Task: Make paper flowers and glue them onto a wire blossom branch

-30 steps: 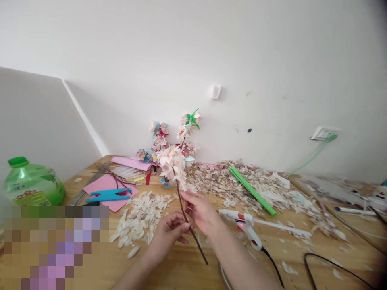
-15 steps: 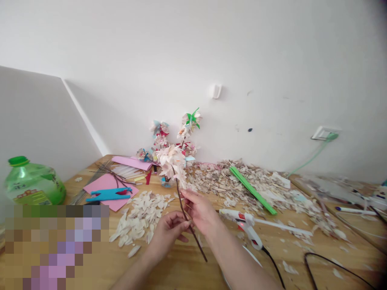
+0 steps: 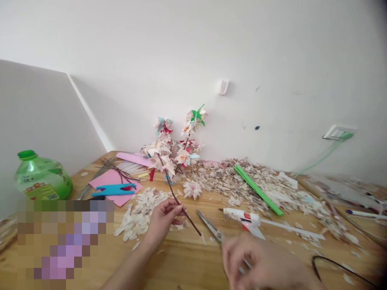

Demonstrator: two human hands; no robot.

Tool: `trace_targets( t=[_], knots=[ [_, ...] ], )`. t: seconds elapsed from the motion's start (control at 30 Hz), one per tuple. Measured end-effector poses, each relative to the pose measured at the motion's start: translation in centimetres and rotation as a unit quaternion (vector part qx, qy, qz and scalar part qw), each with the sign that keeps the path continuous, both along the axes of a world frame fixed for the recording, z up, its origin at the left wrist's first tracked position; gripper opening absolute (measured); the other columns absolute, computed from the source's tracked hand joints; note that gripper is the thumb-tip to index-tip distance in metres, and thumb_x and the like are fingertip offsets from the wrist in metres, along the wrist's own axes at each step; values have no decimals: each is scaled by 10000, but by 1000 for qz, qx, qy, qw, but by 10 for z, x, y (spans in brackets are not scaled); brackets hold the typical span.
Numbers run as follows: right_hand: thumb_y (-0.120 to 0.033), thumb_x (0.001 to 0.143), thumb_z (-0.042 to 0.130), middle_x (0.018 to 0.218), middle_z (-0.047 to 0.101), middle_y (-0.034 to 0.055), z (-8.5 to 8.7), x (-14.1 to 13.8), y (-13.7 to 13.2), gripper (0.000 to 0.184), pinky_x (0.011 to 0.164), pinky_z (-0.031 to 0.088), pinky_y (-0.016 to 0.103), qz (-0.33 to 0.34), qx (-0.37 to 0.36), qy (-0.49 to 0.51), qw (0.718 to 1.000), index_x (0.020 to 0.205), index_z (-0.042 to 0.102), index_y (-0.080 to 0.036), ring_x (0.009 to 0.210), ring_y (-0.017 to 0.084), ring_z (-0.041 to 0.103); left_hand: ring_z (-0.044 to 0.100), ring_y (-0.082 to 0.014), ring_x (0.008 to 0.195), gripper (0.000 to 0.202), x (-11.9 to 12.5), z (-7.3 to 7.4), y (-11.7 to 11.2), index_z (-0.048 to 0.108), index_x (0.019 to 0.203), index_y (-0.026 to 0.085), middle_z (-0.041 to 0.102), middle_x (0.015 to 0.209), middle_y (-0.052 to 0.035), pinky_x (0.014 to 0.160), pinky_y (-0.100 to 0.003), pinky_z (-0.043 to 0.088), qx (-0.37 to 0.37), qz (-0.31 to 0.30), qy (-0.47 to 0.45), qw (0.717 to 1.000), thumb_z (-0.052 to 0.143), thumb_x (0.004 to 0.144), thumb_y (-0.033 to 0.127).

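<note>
Head view: the left hand (image 3: 165, 215) pinches the flower stem (image 3: 178, 201), its long axis rising up-left, while the blurred right hand (image 3: 260, 264) grips scissors (image 3: 211, 227) just right.

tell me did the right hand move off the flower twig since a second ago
Yes. The right hand left the twig and dropped toward the near table edge, below the glue gun, on the scissors.

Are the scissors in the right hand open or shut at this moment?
Shut, as far as shows: the scissors blades lie together as one narrow point. The right hand is blurred over the handles.
</note>
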State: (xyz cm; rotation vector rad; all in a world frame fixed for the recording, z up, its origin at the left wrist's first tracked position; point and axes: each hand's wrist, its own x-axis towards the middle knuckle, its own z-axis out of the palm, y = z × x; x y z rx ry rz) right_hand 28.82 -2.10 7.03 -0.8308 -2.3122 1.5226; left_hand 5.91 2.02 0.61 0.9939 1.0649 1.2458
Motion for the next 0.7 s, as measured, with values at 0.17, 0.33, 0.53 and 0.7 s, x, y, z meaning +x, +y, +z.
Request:
trace_targets(
  t=[0.17,0.33,0.53,0.7],
  knots=[
    [-377,686,641,642,610,32,-6,13,0,225,635,409,236,-39,-53,-26,997,685,705,-161,641,138,545,638,-164,697,294,-2,-1,2,582,754,154,684,734,-41,524,-227,511,0,7,-2,1000,685,597,380],
    [-380,683,635,647,589,-4,-24,-33,27,201,590,391,227,-383,-94,181,901,660,643,-180,594,112,498,632,-164,685,235,4,-1,-6,594,768,151,686,730,-48,544,-245,511,14,-53,6,998,656,651,345],
    [-512,613,648,721,597,5,-37,-88,45,355,469,363,211,-371,-201,283,861,773,644,-196,584,118,510,626,-158,667,194,8,-4,-10,631,780,167,672,685,-28,533,-242,508,28,-148,2,989,650,670,325],
    [-561,707,519,470,369,-87,-40,-100,46,342,332,190,201,-351,-166,232,892,738,524,-220,338,63,263,618,-141,644,145,9,-3,-12,655,748,161,675,682,-32,534,-235,513,28,-184,-14,982,633,695,294]
  ],
)
